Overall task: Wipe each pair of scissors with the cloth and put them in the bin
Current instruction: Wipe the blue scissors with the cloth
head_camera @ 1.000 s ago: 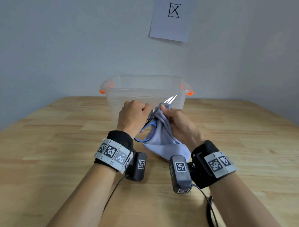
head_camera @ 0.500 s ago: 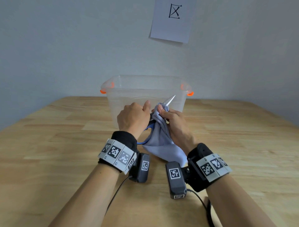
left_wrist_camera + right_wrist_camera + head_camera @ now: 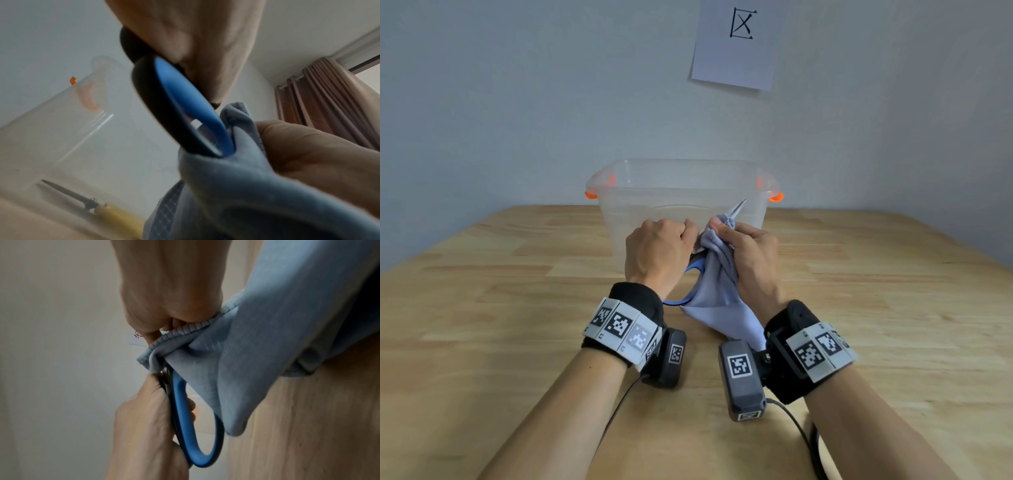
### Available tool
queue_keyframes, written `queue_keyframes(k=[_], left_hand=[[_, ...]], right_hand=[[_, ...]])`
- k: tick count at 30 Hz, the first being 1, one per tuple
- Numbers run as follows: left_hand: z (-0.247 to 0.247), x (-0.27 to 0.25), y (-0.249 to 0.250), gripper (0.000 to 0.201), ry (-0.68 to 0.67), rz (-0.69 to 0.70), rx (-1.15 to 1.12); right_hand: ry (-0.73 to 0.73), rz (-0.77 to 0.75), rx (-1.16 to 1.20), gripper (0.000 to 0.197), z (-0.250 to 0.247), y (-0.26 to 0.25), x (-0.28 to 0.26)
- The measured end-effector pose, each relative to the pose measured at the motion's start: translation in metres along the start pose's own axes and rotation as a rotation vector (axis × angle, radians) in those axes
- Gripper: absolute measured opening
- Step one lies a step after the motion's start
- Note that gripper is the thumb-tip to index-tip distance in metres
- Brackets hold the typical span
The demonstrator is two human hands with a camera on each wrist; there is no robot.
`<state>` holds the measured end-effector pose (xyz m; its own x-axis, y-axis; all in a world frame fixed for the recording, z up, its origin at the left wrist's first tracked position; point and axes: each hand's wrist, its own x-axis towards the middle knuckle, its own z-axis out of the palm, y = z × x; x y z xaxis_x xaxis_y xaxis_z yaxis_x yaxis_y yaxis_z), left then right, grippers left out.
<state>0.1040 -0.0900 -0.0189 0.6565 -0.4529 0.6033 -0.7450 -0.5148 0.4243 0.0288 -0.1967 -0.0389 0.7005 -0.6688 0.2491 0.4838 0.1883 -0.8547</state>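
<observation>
Light wooden tabletop [image 3: 482,342]: plank-grained, carrying everything listed; both forearms reach over it from the near edge.

Clear plastic bin [image 3: 681,192]: rectangular, translucent, with orange handle clips at either end; it stands on the tabletop toward the far wall, just behind the hands. Seen through its wall in the left wrist view, a pair of yellow-handled scissors [image 3: 98,206] lies on its floor, blades dark and closed.

White paper sheet [image 3: 736,41]: fixed to the wall above the bin, bearing a black line figure.

Pale blue cloth [image 3: 715,301]: soft, hemmed, bunched at the top and hanging down in a loose fold toward the tabletop between the two wrists.

Right hand [image 3: 753,260]: fingers curled, pinching the bunched top of the pale blue cloth around the blades.

Left hand [image 3: 657,253]: closed in a fist around the handle of the scissors, knuckles up, close beside the right hand.

Blue-and-black-handled scissors [image 3: 191,426]: held in the air in front of the bin, above the tabletop, not in the bin. The large loop handle hangs below the left hand; the blades are wrapped in cloth, only the silver tip [image 3: 738,207] poking out toward the bin.

Black wristbands with square-patterned tags [image 3: 623,329]: one on each wrist.
</observation>
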Motion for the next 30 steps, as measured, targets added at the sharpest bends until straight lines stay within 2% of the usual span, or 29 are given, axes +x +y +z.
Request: queue_keyframes(k=[3, 6, 20, 30], left_hand=[[0.001, 0.0, 0.001, 0.052, -0.021, 0.028, 0.007], [0.002, 0.0, 0.0, 0.061, -0.023, 0.054, 0.007], [0.003, 0.002, -0.006, 0.062, -0.013, 0.162, 0.019], [0.002, 0.002, -0.001, 0.06, -0.098, 0.091, 0.011]], right_hand=[[0.053, -0.051, -0.032, 0.027, -0.003, 0.001, 0.002], [0.095, -0.06, -0.032, 0.026, -0.005, -0.001, 0.003], [0.143, -0.088, 0.032, 0.026, -0.014, -0.003, 0.011], [0.211, -0.093, 0.053, 0.02, -0.027, 0.002, 0.022]])
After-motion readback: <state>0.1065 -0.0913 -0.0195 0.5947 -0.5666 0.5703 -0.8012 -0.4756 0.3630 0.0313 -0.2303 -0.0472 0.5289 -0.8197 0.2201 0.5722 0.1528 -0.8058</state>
